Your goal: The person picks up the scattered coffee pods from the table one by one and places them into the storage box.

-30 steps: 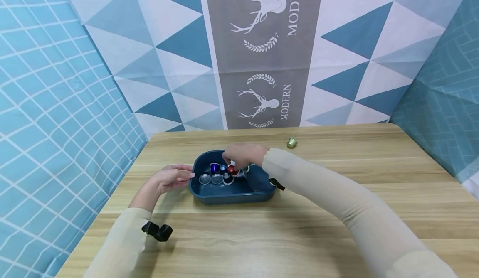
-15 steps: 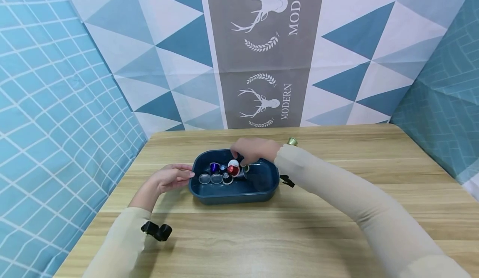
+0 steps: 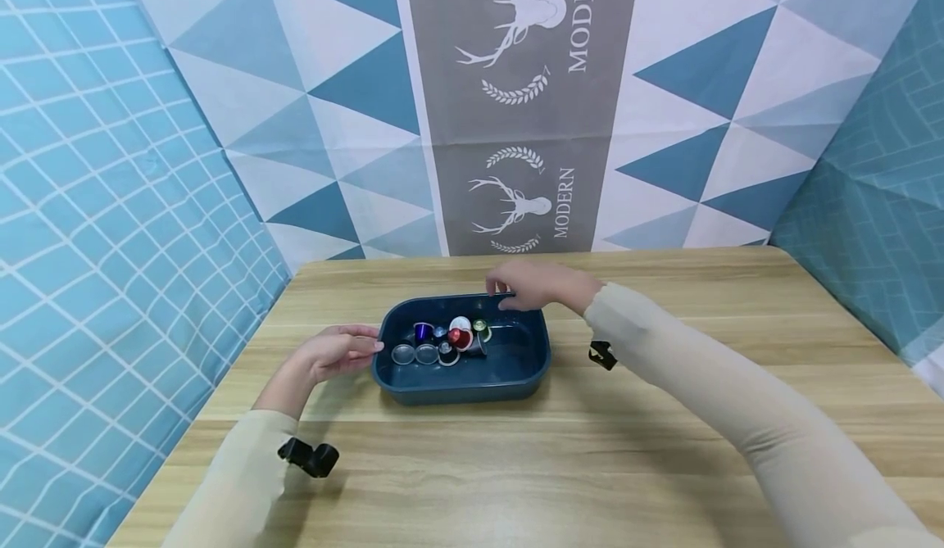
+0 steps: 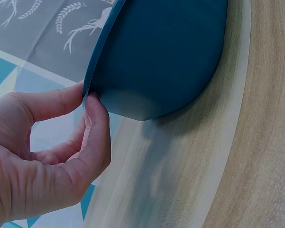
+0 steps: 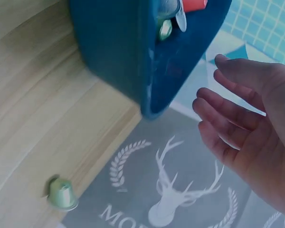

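Observation:
A dark blue plastic bin (image 3: 516,361) stands on the table, with several coffee capsules gathered in its left and middle part. Among them are a blue capsule (image 3: 423,332), a red capsule (image 3: 459,338) and a green capsule (image 3: 481,326). At the bin's left end my left hand (image 4: 52,152) pinches the rim between thumb and fingers. My right hand (image 3: 542,283) hovers over the back right rim, its fingers loosely bent and nothing between them. A pale green capsule (image 5: 61,194) lies on the table behind the bin; in the head view the right hand and sleeve hide it.
The wooden table (image 3: 472,474) extends in front of the bin and to its right. Patterned cloth (image 3: 516,106) hangs behind the table, and blue checked cloth (image 3: 111,228) hangs along the left. A small black camera (image 3: 308,456) is on the left wrist.
My right hand has risen out of the bin and moved right and back, leaving the red capsule among the others. My left hand stays at the rim, and the bin has not moved.

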Demonstrator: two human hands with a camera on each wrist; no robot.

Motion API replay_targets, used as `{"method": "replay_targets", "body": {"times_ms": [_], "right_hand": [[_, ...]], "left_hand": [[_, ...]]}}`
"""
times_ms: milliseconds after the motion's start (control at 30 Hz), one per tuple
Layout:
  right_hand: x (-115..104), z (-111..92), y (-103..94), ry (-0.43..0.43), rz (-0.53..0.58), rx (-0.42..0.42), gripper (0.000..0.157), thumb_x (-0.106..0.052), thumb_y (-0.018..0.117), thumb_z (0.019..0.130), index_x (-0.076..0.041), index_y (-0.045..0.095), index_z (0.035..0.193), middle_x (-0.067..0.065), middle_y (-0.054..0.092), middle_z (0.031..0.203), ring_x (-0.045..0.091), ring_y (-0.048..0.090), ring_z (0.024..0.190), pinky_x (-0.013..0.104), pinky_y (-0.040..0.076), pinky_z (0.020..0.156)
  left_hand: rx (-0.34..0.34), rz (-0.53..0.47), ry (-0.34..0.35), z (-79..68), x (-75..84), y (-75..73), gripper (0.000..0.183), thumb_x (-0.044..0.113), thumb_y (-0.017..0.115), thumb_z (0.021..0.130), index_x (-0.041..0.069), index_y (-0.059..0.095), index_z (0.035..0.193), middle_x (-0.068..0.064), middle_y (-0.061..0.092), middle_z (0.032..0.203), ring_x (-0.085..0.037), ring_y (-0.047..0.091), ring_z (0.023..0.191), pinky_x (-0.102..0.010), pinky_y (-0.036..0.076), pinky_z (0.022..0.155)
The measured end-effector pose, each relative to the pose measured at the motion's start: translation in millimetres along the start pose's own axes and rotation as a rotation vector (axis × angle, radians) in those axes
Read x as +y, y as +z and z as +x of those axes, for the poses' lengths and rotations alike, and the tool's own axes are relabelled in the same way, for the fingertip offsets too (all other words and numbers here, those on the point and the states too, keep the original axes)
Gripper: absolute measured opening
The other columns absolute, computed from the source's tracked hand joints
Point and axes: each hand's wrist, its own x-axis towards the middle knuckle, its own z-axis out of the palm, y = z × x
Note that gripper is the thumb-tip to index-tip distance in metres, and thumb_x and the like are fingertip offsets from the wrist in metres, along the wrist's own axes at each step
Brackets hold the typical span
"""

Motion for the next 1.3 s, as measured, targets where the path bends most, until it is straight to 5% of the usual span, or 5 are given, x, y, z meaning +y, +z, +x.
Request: {"method": "replay_targets", "body": {"times_ms": [333,667,1033,1300], "right_hand": [[37,-23,7.6,0.042,0.068,0.148,0.02,-0.011,0.064,0.091,-0.003,0.063,0.109,0.015,0.064,0.105,0.027,0.06,0.094,0.039,0.054,0.084],[80,-39,25.5,0.123,0.056,0.264,0.018,-0.009,0.065,0.089,-0.001,0.064,0.106,0.017,0.064,0.103,0.031,0.062,0.093,0.043,0.054,0.084],[109,-48,37.1,0.28,0.008,0.235,0.029,-0.013,0.062,0.091,0.001,0.061,0.116,0.023,0.057,0.118,0.036,0.055,0.108,0.05,0.047,0.093],[117,-49,48.2,0.279,-0.011,0.229,0.027,-0.012,0.064,0.089,0.002,0.062,0.111,0.022,0.06,0.112,0.037,0.058,0.102,0.051,0.049,0.092]], "left_hand": [[-0.003,-0.022,-0.003,-0.9,-0.1,-0.2,0.037,0.004,0.056,0.093,-0.005,0.044,0.127,0.007,0.065,0.083,-0.002,0.064,0.077,-0.016,0.056,0.073],[0.011,0.005,-0.017,2.2,-0.4,-0.2,0.049,0.006,0.058,0.093,-0.009,0.038,0.135,0.006,0.064,0.087,-0.003,0.063,0.079,-0.016,0.055,0.075],[0.014,0.022,-0.01,2.6,7.7,0.4,0.05,0.006,0.058,0.093,-0.01,0.037,0.135,0.005,0.063,0.088,-0.003,0.062,0.079,-0.016,0.055,0.075],[0.029,0.024,-0.028,1.7,4.2,1.8,0.054,0.006,0.059,0.092,-0.011,0.035,0.137,0.004,0.062,0.087,-0.003,0.061,0.079,-0.016,0.055,0.074]]}}
